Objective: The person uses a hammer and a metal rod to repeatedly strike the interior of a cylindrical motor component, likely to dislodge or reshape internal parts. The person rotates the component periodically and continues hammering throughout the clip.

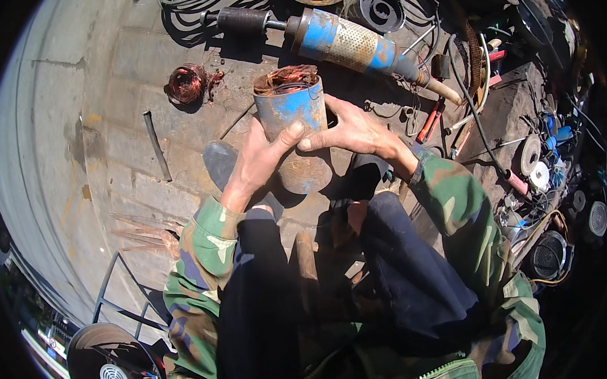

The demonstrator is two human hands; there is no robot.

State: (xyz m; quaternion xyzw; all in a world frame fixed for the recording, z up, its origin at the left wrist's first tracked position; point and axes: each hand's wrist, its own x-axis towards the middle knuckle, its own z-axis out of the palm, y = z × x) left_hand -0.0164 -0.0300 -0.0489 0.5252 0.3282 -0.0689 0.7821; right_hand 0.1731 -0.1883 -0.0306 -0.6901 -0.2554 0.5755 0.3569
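Between my knees I hold a worn blue and rusty metal cylinder (291,112), a motor housing with copper windings (287,79) bunched in its far end. My left hand (259,154) wraps its left side, thumb across the front. From the right, my right hand (355,132) grips it too, its thumb pointing toward the left thumb. Both hands' other fingers go partly out of sight around the cylinder. A loose coil of copper wire (188,84) lies on the ground to the far left.
A long blue and perforated pump motor (340,40) lies beyond my hands. Red-handled pliers (430,121) rest at the right, near a clutter of cables, discs and parts. A black rod (157,146) and copper strips (148,235) lie left. A wooden handle (307,258) stands between my legs.
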